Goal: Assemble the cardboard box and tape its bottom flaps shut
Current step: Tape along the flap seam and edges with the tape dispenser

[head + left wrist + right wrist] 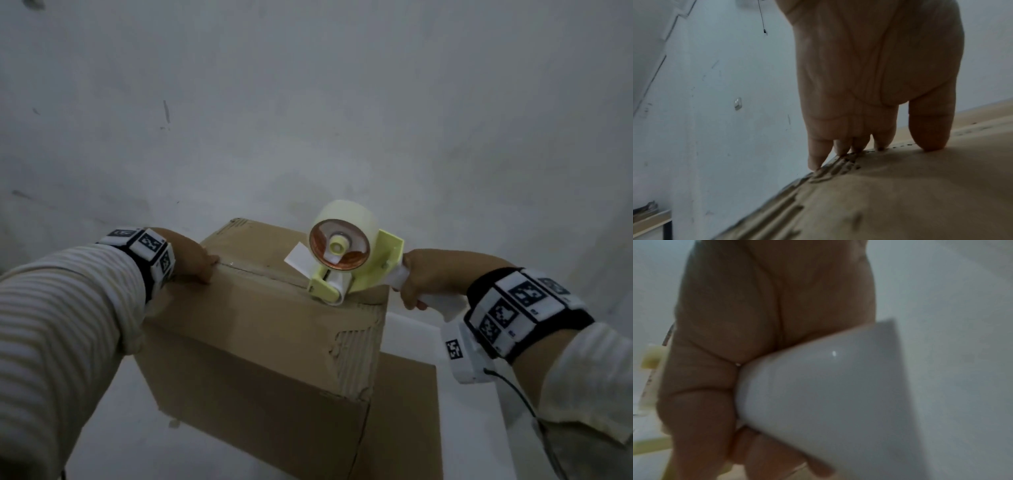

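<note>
A brown cardboard box (260,342) stands with its closed flaps facing up. Clear tape runs along the centre seam (263,272) from the left edge towards the right. My left hand (200,262) presses on the left end of the seam; in the left wrist view the fingers (840,146) are straight at the box edge (900,194) and the thumb lies on top. My right hand (419,284) grips the white handle (828,394) of a pale yellow tape dispenser (346,263). Its roller sits on the seam near the box's right edge. A loose white tape tab sticks up at the roll's left.
A grey-white wall fills the background. A white surface (414,330) lies under and to the right of the box. A flat brown flap (404,411) extends low at the right. The box corners are torn. A thin cable (520,397) hangs from my right wrist band.
</note>
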